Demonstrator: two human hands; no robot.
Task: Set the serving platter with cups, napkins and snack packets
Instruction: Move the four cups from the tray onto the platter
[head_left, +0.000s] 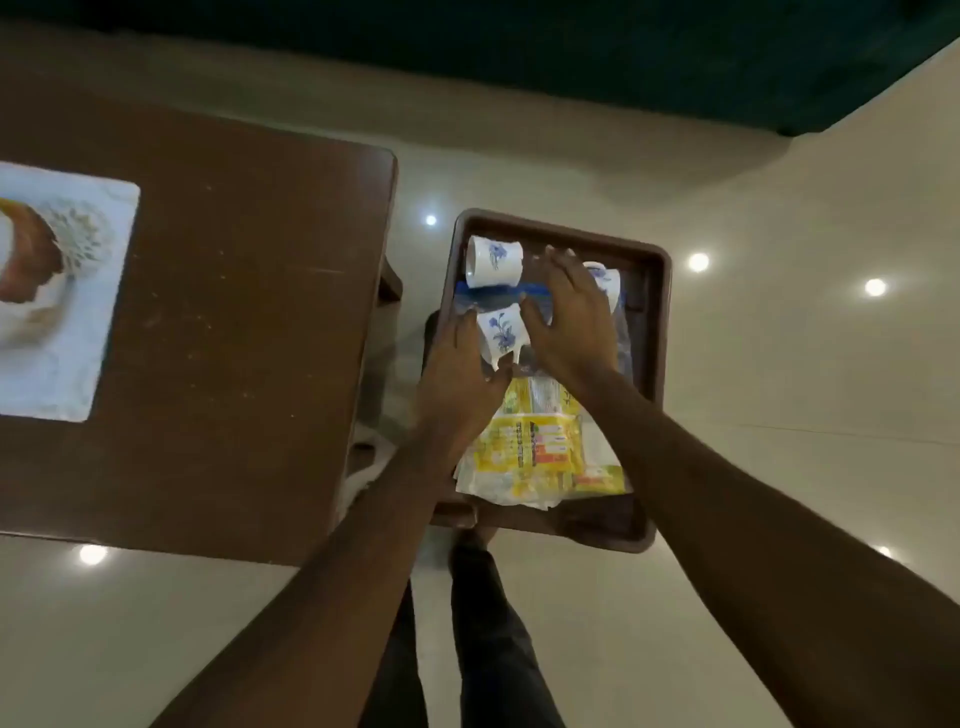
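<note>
Platter (657, 322), brown and rectangular, holds glossy blue-flowered cups (493, 260)

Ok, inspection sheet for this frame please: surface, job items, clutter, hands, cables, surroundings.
Surface: brown platter, support hidden.
Job's things: far cup and near cup look tipped; right cup partly hidden; yellow snack packets at near end.
Clutter: clear plastic bag under cups.
Hands: left hand against near cup, grip unclear; right hand open, spread above cups.
Cables: nothing seen.
Surroundings: brown table, white mat, glossy floor.
</note>
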